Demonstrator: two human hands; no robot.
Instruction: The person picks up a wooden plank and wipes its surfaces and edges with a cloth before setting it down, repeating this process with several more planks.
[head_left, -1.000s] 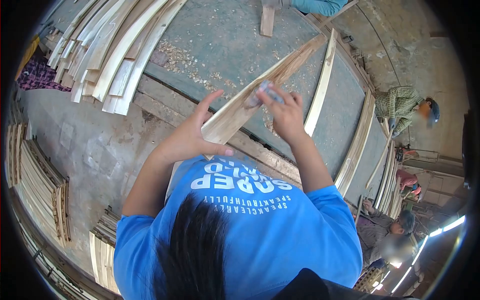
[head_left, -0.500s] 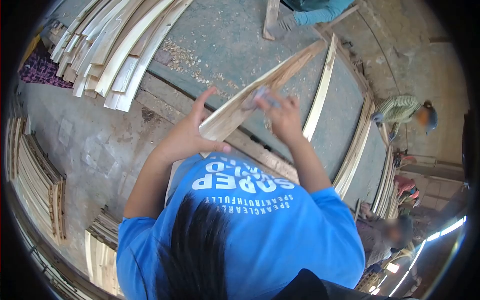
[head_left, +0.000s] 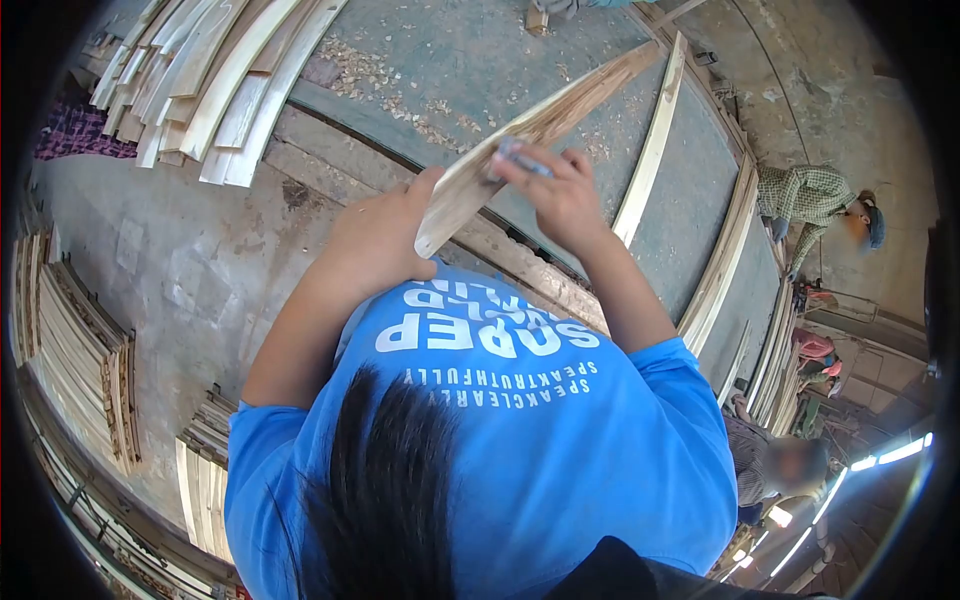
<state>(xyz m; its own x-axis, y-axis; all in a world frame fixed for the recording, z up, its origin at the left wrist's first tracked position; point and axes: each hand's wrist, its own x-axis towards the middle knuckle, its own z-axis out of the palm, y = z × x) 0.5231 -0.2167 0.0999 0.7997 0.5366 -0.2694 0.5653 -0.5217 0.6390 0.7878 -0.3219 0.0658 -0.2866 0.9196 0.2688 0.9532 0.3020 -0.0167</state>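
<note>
A long wooden board (head_left: 470, 190) slants from near my chest up to the right over the grey-green table. My left hand (head_left: 385, 235) grips its near end along the left edge, fingers on top and thumb by the lower corner. In my right hand (head_left: 560, 195) is a small greyish pad (head_left: 522, 160), pinched between thumb and fingers against the board's upper face. What the pad is made of cannot be told; it is slightly blurred.
Stacked wooden strips (head_left: 215, 90) lie at the upper left. A pale strip (head_left: 650, 145) crosses the table (head_left: 450, 60) beside wood shavings (head_left: 370, 75). More strip piles (head_left: 80, 350) stand at the left. Co-workers (head_left: 815, 200) are at the right; another's gloved hand shows at the top.
My left hand has closed its spread fingers round the board's end. My right hand and the pad have moved up and slightly left in view. The co-worker at the top has mostly left view.
</note>
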